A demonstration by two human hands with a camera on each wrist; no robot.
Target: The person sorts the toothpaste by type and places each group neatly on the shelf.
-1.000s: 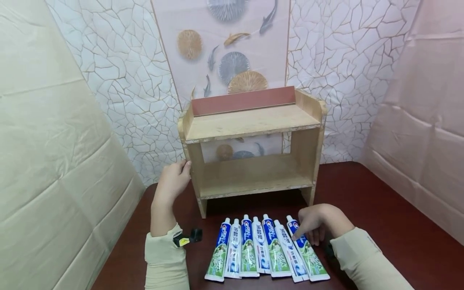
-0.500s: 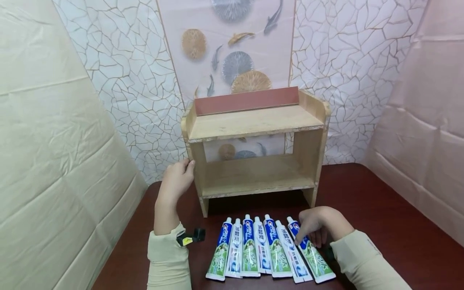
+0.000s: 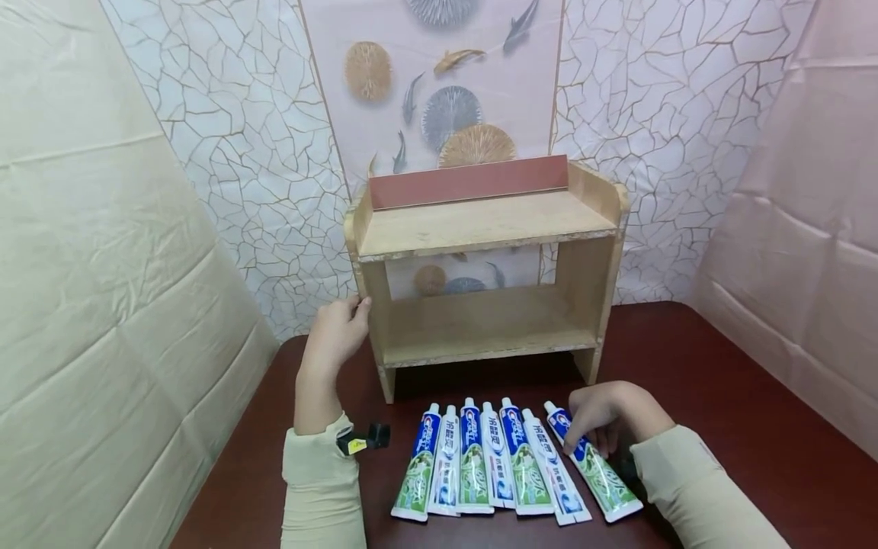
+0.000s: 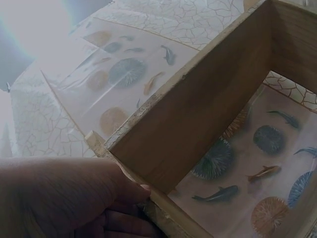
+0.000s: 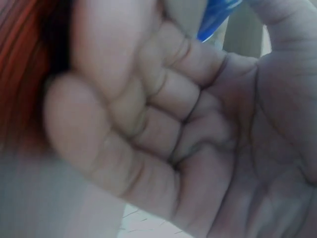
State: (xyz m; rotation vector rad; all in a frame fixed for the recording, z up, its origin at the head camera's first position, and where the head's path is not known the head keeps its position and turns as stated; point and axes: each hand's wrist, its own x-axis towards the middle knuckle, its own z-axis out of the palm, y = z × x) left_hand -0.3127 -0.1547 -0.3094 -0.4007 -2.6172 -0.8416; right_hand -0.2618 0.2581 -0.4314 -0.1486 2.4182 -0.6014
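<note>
A small two-tier wooden shelf (image 3: 480, 221) stands at the back of the table. My left hand (image 3: 332, 332) grips the front edge of its left side panel; the left wrist view shows the thumb (image 4: 131, 187) along that edge. Several toothpaste tubes lie side by side in front, blue-green Crest ones alternating with white ones. My right hand (image 3: 613, 415) pinches the rightmost Crest toothpaste tube (image 3: 607, 484), its thumb on the tube's near side. This tube slants apart from the white tube (image 3: 557, 473) beside it. In the right wrist view, curled fingers (image 5: 163, 99) hide most of the tube.
The dark red table (image 3: 665, 358) has cloth-covered walls close on its left and right. A patterned cloth (image 3: 240, 152) hangs behind the shelf. A reddish board (image 3: 469, 181) runs along the back of the shelf's top.
The rightmost toothpaste tube has shifted right in my right hand, widening its gap from the white tube. The left hand keeps its grip on the shelf. The head view has moved slightly.
</note>
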